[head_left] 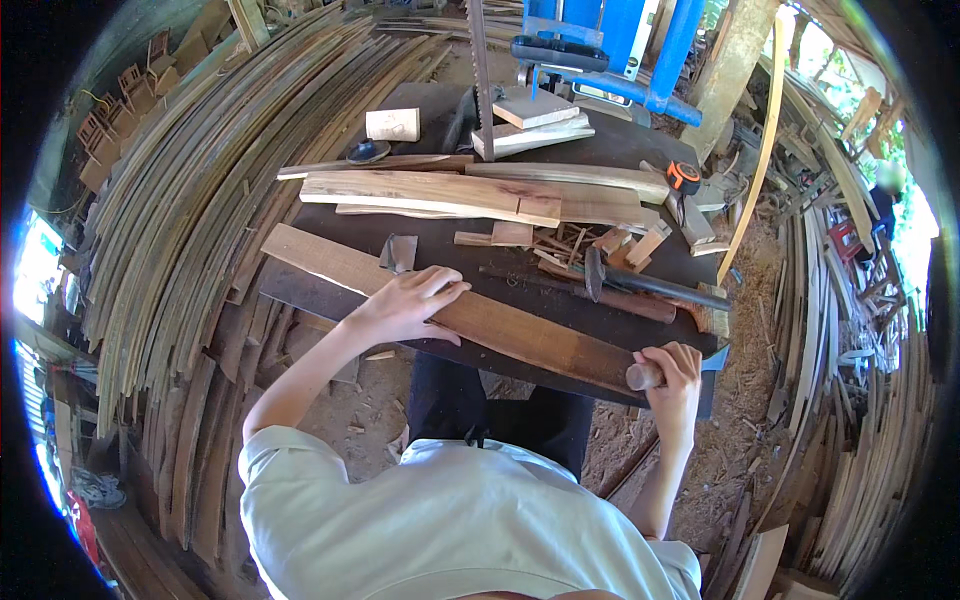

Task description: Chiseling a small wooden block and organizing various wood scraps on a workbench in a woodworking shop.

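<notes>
A long brown wooden board (530, 335) lies slantwise along the near edge of the dark worktable (330, 215). My left hand (415, 303) grips the board left of its middle, fingers across the top and thumb at the near edge. At the board's right end, my right hand (675, 375) is closed round a short round wooden piece (645, 376); the rest of it is hidden by my fingers. A small greyish scrap (400, 252) stands against the far side of the board, just beyond my left hand.
A hammer (594, 275), an orange tape measure (684, 178) and several wood offcuts (513, 234) lie beyond the board. Farther back are pale planks (420, 195), a vertical saw blade (480, 80) and a blue machine (615, 40). Timber stacks (220, 150) flank the table.
</notes>
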`<state>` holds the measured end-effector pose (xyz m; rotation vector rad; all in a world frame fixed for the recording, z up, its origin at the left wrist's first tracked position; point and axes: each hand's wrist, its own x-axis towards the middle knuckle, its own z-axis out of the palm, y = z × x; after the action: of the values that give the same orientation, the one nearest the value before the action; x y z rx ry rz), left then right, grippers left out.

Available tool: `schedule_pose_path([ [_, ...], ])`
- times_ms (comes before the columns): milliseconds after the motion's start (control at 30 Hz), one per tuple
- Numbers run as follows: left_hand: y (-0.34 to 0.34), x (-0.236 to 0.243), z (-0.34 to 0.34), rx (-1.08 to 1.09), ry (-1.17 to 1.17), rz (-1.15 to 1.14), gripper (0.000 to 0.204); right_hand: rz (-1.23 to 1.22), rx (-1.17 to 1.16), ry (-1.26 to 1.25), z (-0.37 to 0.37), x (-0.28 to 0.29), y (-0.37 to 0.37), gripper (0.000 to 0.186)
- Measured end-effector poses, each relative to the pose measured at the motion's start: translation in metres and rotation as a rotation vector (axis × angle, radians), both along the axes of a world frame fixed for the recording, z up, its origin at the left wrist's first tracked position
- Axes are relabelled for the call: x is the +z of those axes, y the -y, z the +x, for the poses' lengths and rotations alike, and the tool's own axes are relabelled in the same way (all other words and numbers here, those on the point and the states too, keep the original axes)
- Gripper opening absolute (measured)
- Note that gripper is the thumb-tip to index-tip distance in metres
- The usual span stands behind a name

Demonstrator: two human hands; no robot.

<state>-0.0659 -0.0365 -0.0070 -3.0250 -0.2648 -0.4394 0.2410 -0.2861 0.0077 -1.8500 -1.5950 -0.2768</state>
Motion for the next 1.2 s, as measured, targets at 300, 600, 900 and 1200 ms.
schedule_pose_path([
  [300,0.012,-0.004,0.025,-0.051,0.03,-0.092,0.08,-0.057,0.048,0.087,-0.02,-0.019,-0.018,0.03],
  [600,-0.164,0.055,0.021,0.379,0.368,-0.022,0.05,0.005,-0.056,0.116,-0.023,-0.03,-0.019,0.029],
  [900,-0.357,0.016,0.021,0.753,-0.152,-0.121,0.084,0.058,-0.069,0.131,-0.019,-0.03,-0.027,0.024],
  [1200,-0.346,0.017,0.015,0.572,0.123,0.257,0.027,0.039,-0.047,0.125,-0.015,-0.027,-0.028,0.023],
])
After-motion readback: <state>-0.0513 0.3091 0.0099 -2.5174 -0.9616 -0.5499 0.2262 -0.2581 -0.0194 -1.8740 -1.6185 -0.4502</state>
